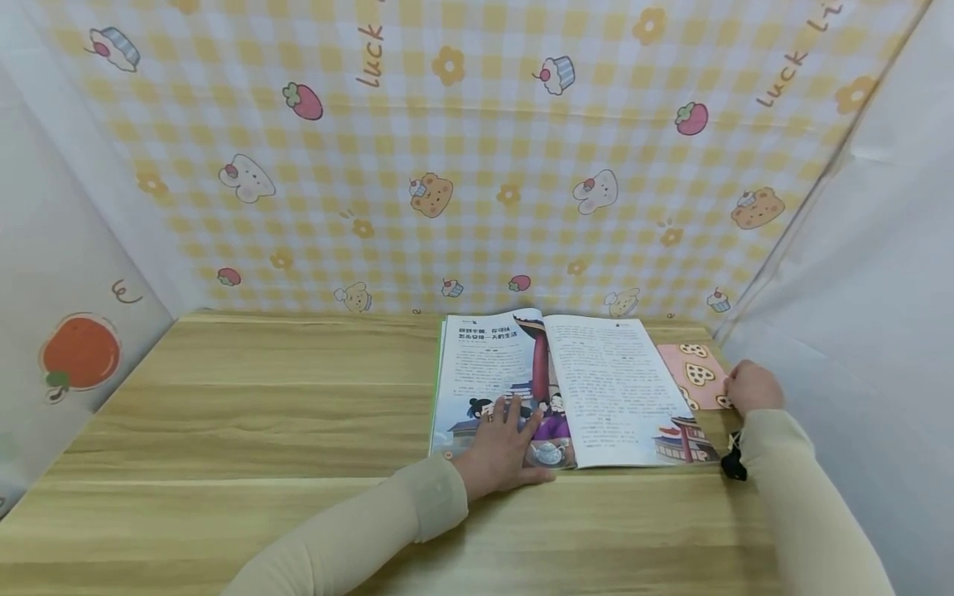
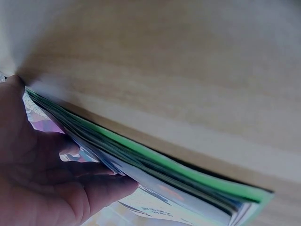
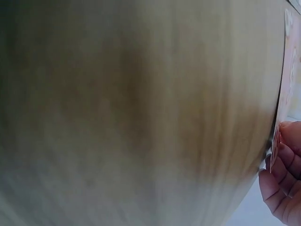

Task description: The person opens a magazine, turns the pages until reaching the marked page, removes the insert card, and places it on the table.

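An open magazine [image 1: 492, 364] lies on the wooden table, with text and drawings on both pages. My left hand [image 1: 495, 454] rests with spread fingers on the lower part of its left page, thumb by the bottom edge. In the left wrist view the magazine's green-edged stack of pages [image 2: 141, 150] runs beside that hand. A pink card [image 1: 699, 372] with a heart-shaped pattern sticks out past the right page, which hides its left part. My right hand [image 1: 754, 387] pinches the card's right edge; thumb and fingers [image 3: 270, 186] show around its corner in the right wrist view.
The wooden table [image 1: 261, 422] stretches left and in front of the magazine. Behind it hangs a yellow checked cloth [image 1: 477, 165] with cartoon prints. White sheets stand at both sides, the right one [image 1: 864, 331] close to my right hand. A small black object [image 1: 734, 459] shows beside the right wrist.
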A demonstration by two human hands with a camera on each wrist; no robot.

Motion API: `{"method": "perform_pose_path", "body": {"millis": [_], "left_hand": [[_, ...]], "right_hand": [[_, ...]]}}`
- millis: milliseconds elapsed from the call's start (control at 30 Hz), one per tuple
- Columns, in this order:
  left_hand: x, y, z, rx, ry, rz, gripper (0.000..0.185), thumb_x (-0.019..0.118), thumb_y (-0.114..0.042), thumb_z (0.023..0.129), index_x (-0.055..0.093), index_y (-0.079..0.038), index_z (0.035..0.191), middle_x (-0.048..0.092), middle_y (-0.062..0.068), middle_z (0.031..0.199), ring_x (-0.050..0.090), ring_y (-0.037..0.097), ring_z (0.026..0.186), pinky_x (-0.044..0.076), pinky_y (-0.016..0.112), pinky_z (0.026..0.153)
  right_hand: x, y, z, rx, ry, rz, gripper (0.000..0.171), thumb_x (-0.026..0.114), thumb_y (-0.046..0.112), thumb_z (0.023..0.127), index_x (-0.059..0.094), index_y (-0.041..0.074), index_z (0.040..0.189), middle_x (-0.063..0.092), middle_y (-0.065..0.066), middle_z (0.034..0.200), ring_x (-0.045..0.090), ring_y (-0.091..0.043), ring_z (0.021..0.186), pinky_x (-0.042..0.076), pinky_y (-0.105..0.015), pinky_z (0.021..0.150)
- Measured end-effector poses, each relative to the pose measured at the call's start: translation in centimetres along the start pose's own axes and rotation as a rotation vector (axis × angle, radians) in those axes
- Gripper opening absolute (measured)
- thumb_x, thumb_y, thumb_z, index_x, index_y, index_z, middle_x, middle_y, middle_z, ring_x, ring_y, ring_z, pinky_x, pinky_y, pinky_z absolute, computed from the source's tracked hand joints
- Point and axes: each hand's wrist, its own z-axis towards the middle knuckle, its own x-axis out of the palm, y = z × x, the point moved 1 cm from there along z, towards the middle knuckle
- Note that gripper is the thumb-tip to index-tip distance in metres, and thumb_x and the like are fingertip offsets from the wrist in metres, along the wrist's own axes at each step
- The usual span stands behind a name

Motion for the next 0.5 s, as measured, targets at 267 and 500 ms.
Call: {"method": "perform_pose_path", "body": {"millis": [267,500], "left_hand": [[0.2,-0.3,0.1,0.025,-0.010,-0.006,0.090,0.044,-0.075,0.081,0.025,-0.021,0.150,0.024,0.021,0.152,0.027,0.042,0.137,0.034,0.051,0.106],[0.5,0.7,0.6,0.034,-0.027,0.027,0.090,0.044,-0.076,0.080,0.028,-0.020,0.149,0.029,0.021,0.150,0.031,0.041,0.135,0.038,0.049,0.103]], "right_hand": [[0.6,-0.6,-0.7,-0.009,-0.043,-0.033,0.018,0.045,0.004,0.090,0.050,-0.013,0.085,0.055,-0.029,0.075,0.055,-0.039,0.065,0.045,-0.045,0.054],[1.5,0.9,-1.1,-0.109,-0.126,0.022,0.031,0.046,0.005,0.093,0.049,-0.021,0.108,0.054,-0.040,0.095,0.054,-0.049,0.080,0.045,-0.052,0.064]]}}
